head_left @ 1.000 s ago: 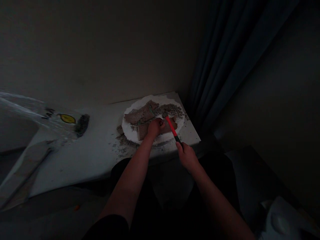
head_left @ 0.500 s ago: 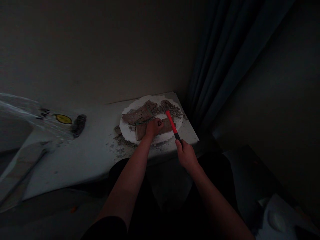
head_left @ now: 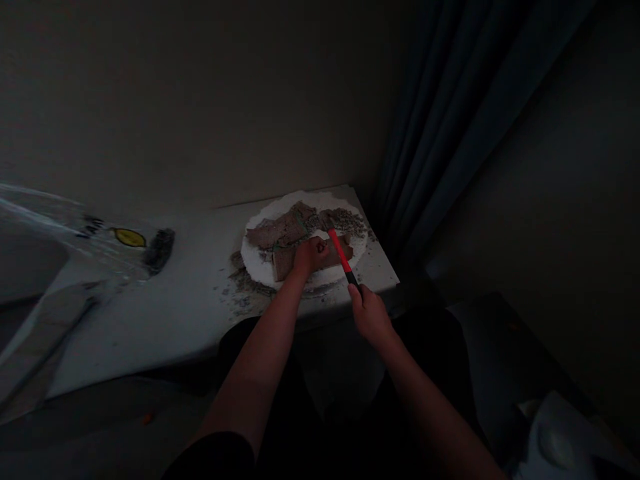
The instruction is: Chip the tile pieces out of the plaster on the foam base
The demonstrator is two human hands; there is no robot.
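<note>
My right hand [head_left: 371,312] grips the black end of a hammer [head_left: 341,250] with a red handle. Its dark head lies over crumbled pieces and is hard to make out in the dim light. My left hand [head_left: 310,255] is closed and rests on a flat brown slab [head_left: 285,262]; whatever its curled fingers hold, if anything, is hidden. Behind this slab lies a second, cracked brown slab [head_left: 275,231] with thin green lines. Grey-brown crumbs [head_left: 347,222] are heaped at the right. All of it lies on a white, ragged-edged round sheet [head_left: 256,265].
The white table [head_left: 185,300] carries scattered crumbs left of the sheet. A clear plastic bag [head_left: 115,243] with a yellow mark and dark contents stands at the left. A wall rises behind, and a dark curtain [head_left: 460,127] hangs at the right.
The hammer's head has shifted slightly left and toward me, with my right hand moving a little. My left hand stays on the slab.
</note>
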